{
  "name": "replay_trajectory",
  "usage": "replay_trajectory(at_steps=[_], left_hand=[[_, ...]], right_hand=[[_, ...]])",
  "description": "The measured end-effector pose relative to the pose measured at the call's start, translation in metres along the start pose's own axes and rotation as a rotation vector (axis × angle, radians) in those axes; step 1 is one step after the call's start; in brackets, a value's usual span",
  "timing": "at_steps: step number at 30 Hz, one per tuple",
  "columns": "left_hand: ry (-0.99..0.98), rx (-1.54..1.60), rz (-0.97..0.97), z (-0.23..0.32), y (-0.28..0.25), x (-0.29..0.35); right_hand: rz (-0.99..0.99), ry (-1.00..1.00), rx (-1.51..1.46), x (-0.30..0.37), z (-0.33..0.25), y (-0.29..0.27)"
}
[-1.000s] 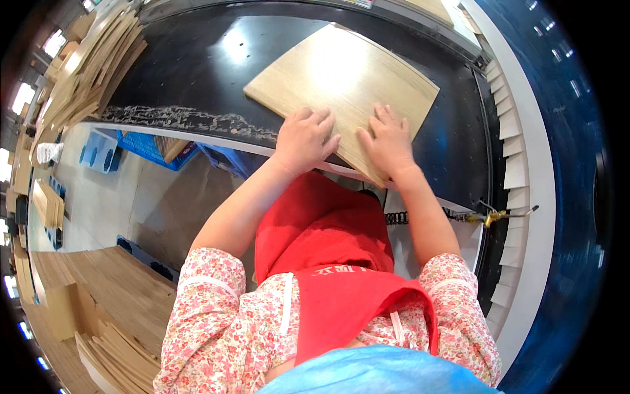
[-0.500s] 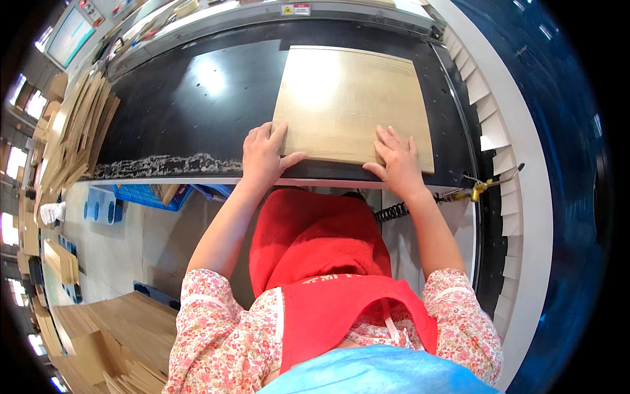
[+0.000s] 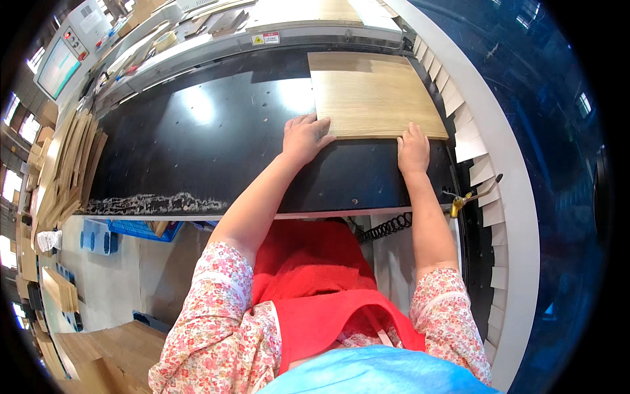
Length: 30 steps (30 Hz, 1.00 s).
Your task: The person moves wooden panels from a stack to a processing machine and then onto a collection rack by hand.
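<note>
A flat light-brown wooden board (image 3: 377, 95) lies on the black machine table (image 3: 243, 157), toward its far right. At the board's near left corner is my left hand (image 3: 305, 139), its fingers against the left side and its thumb apart, by the near edge. My right hand (image 3: 413, 150) grips the near edge close to the right corner, fingers together and bent over the top face. The underside of the board and the right thumb are hidden.
Wooden panels (image 3: 69, 164) lean in a stack at the left. White overlapping flaps (image 3: 469, 141) line the table's right side, near a yellow-fitted air gun (image 3: 459, 205) and its black coiled hose (image 3: 387, 228). A screen panel (image 3: 59, 69) stands far left.
Both my hands have moved forward with the board, sliding it away from the table's near edge and rightward. The right fingers have gone from spread to bent together over the edge.
</note>
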<state>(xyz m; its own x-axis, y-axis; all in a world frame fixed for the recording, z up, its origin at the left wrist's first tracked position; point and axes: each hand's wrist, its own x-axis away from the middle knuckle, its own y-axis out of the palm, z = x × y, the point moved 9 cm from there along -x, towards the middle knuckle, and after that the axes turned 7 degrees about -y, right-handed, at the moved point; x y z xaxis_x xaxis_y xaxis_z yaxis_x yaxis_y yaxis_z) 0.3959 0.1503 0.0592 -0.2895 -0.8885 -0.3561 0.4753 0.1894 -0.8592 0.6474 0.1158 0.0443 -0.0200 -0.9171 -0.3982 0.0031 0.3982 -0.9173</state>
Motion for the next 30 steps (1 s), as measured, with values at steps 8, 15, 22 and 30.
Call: replay_trajectory(at_steps=[8,15,22,30], left_hand=[[-0.047,-0.031,-0.033,0.041,0.048,-0.066],[-0.084,0.012,0.159,0.054,0.060,-0.102],[-0.105,0.016,0.121,0.044,0.062,-0.103],[-0.135,0.052,0.115,0.043,0.061,-0.106]], right_hand=[[-0.091,0.329,0.044,-0.013,0.029,0.012],[-0.110,0.320,0.025,-0.030,0.029,0.021],[-0.104,0.307,0.013,-0.052,0.031,0.031],[-0.129,0.306,0.041,-0.055,0.033,0.034]])
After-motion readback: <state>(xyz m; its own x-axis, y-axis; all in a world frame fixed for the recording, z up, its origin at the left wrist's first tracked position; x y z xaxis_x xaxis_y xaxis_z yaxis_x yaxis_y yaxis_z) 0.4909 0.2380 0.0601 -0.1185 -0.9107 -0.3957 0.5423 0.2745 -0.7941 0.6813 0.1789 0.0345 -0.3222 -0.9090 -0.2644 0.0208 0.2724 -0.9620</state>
